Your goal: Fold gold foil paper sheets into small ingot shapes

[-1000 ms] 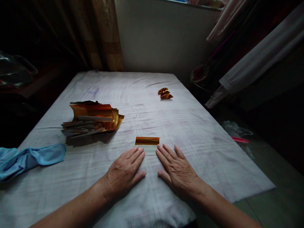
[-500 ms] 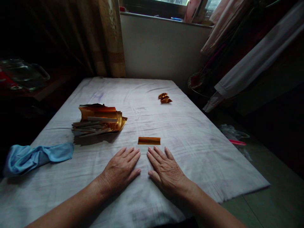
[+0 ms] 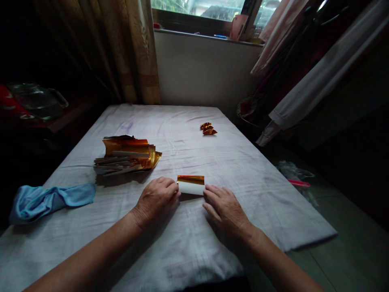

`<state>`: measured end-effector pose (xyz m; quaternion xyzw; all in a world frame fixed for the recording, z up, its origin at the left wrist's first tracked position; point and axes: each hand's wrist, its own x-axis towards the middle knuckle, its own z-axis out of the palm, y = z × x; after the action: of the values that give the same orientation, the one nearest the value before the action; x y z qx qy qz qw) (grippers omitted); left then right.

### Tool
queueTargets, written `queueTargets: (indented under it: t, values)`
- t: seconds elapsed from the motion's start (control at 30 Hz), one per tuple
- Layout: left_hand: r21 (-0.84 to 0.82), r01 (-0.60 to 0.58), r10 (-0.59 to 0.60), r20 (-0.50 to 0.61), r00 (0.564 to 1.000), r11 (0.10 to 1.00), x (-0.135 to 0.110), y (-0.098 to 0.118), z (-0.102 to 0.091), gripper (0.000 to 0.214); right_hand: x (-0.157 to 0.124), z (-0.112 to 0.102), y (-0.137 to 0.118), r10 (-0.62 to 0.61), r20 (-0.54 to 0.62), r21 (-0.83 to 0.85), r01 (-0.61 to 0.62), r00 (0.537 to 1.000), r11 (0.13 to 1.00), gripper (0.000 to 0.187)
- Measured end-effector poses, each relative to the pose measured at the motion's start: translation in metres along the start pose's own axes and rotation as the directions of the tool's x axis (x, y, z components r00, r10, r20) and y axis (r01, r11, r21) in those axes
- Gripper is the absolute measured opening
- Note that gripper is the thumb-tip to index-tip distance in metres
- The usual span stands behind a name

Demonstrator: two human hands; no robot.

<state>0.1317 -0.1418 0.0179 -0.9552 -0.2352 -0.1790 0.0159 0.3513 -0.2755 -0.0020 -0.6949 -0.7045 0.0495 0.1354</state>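
A small folded sheet of gold foil paper (image 3: 191, 185), gold on its far strip and white on its near flap, lies on the white cloth (image 3: 231, 162) covering the table. My left hand (image 3: 156, 198) pinches its left end with curled fingers. My right hand (image 3: 225, 207) grips its right end, fingers bent onto the paper. The white flap stands lifted between the two hands.
A stack of gold foil sheets (image 3: 127, 156) lies to the left. Folded gold pieces (image 3: 208, 129) sit at the far right of the cloth. A blue rag (image 3: 50, 199) lies near the left edge. A glass pot (image 3: 38, 99) stands left; hanging clothes (image 3: 306, 81) right.
Both hands lay flat on the cloth just before the paper; now they have moved forward and curled onto its two ends, raising the white flap. The camera has tilted up.
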Motion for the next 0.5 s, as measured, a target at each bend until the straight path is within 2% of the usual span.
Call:
queueTargets:
  t: [0.13,0.37,0.5]
  values:
    - [-0.024,0.053,-0.053,-0.009,0.999,0.998,0.007,0.005,0.003,0.024,0.01,0.004,0.007,0.048,-0.141,0.132,-0.029,0.989,0.991,0.027]
    - [-0.206,0.164,-0.182,-0.071,0.981,0.965,0.01,0.002,0.021,0.035,0.029,0.004,0.021,0.167,-0.208,0.321,-0.094,0.964,0.943,0.029]
    - [-0.346,0.183,-0.209,-0.038,0.977,0.92,0.01,0.001,0.031,0.033,0.03,0.005,0.024,0.1,-0.217,0.346,-0.019,0.971,0.938,0.026]
